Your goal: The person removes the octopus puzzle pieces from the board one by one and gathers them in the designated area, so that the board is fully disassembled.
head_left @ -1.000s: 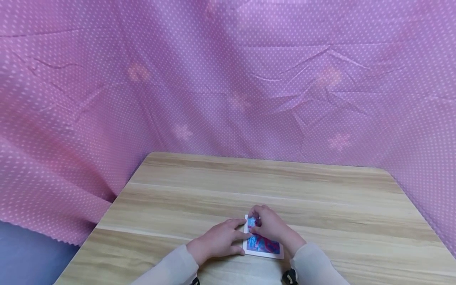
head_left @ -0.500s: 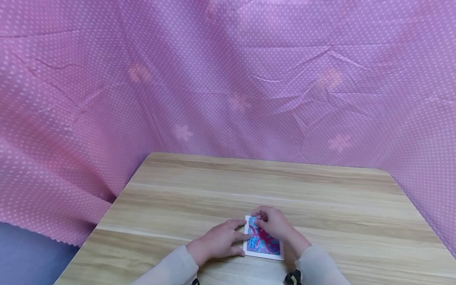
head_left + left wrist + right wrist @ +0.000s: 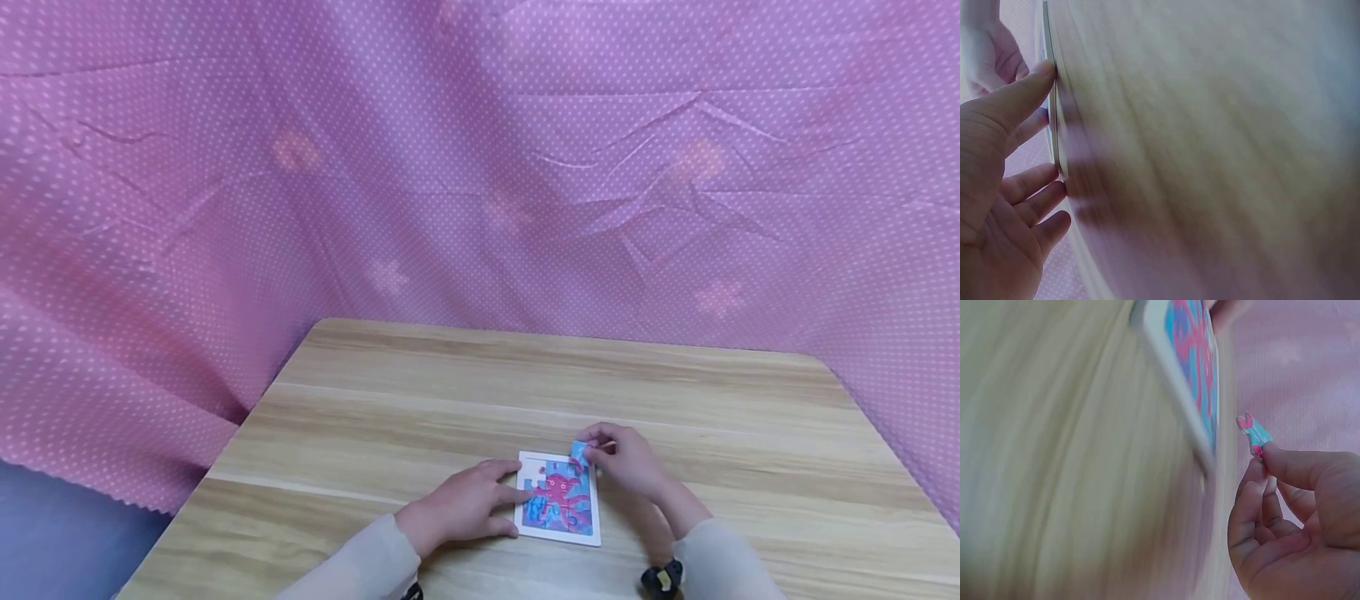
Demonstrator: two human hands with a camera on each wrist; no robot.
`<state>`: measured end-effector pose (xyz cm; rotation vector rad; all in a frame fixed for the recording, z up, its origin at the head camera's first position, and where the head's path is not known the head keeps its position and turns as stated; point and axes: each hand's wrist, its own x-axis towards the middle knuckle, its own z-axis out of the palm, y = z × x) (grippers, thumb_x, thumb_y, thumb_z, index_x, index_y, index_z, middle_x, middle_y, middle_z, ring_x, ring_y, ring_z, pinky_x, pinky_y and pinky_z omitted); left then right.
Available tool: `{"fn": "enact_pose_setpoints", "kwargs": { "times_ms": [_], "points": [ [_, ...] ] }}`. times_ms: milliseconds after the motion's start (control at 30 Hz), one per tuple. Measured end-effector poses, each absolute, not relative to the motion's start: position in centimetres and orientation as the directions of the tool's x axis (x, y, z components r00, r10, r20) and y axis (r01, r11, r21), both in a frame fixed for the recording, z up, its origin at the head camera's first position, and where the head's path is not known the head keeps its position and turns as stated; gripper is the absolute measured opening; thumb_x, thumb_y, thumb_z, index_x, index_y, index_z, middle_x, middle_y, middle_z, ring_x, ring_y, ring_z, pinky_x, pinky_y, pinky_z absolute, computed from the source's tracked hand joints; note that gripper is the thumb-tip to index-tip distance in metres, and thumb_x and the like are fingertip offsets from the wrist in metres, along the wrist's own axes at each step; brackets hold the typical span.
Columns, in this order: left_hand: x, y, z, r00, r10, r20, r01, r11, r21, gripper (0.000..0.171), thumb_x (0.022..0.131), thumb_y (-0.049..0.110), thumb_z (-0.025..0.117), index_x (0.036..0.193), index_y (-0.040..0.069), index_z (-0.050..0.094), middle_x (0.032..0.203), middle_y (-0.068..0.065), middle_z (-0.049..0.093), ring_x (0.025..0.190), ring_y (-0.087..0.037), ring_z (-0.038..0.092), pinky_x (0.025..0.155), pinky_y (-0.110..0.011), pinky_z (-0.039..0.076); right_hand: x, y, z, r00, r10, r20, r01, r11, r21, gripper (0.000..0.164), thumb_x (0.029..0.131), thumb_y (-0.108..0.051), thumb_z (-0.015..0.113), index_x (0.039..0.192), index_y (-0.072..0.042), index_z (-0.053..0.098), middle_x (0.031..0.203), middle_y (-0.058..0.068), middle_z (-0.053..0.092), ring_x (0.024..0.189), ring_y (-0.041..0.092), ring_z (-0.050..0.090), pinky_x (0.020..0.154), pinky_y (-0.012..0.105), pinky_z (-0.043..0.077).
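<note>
A jigsaw puzzle (image 3: 557, 500) with a pink octopus on blue lies flat in a white frame near the table's front. At its far left corner a piece is out and the white base shows. My right hand (image 3: 633, 458) pinches a blue and pink puzzle piece (image 3: 1255, 434) between thumb and fingers, raised over the frame's far right corner. My left hand (image 3: 468, 504) rests at the frame's left side, fingers spread. Its thumb and fingertips touch the frame's edge in the left wrist view, and one finger reaches over onto the picture.
The wooden table (image 3: 360, 400) stretches away beyond the puzzle. A pink polka-dot cloth (image 3: 480, 167) hangs behind the table and along both sides. Dark bands sit at both wrists, below pale sleeves (image 3: 720, 558).
My right hand has lifted a piece from the puzzle's far left corner and carried it right, uncovering the white base. The left hand has stayed in place.
</note>
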<state>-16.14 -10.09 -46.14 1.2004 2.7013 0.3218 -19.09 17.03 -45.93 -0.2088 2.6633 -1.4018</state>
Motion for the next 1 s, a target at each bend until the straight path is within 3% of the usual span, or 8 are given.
{"fn": "enact_pose_setpoints", "kwargs": {
  "times_ms": [200,400,1000],
  "points": [
    [-16.1,-9.9,-46.2,-0.673,0.736,-0.076,0.699,0.666,0.261,0.050,0.087,0.049,0.063,0.133,0.031,0.057,0.146,-0.006,0.039,0.132,-0.023,0.037,0.105,-0.038,0.036,-19.0,19.4,-46.2,-0.984,-0.160,-0.082,-0.025,0.572,-0.820,0.016,0.088,-0.001,0.063,0.103,-0.006,0.067,0.086,0.002,0.061,0.084,0.019,0.058,0.069,0.030,0.052],
    [-16.1,-9.9,-46.3,-0.675,0.733,-0.078,0.694,0.668,0.268,0.050,0.086,0.050,0.063,0.133,0.032,0.056,0.146,-0.005,0.039,0.132,-0.023,0.038,0.105,-0.038,0.036,-19.1,20.7,-46.8,-0.985,-0.155,-0.073,-0.041,0.626,-0.779,0.016,0.088,-0.002,0.063,0.103,-0.006,0.067,0.085,0.000,0.062,0.084,0.018,0.058,0.073,0.031,0.051],
    [-16.4,-9.9,-46.2,-0.684,0.724,-0.086,0.670,0.671,0.317,0.051,0.084,0.049,0.067,0.131,0.030,0.059,0.147,-0.004,0.039,0.134,-0.022,0.035,0.106,-0.038,0.034,-19.4,20.7,-47.0,-0.997,-0.077,-0.022,-0.042,0.735,-0.677,0.011,0.083,-0.004,0.072,0.092,-0.006,0.068,0.081,-0.001,0.062,0.076,0.015,0.056,0.069,0.031,0.049]
  ]
}}
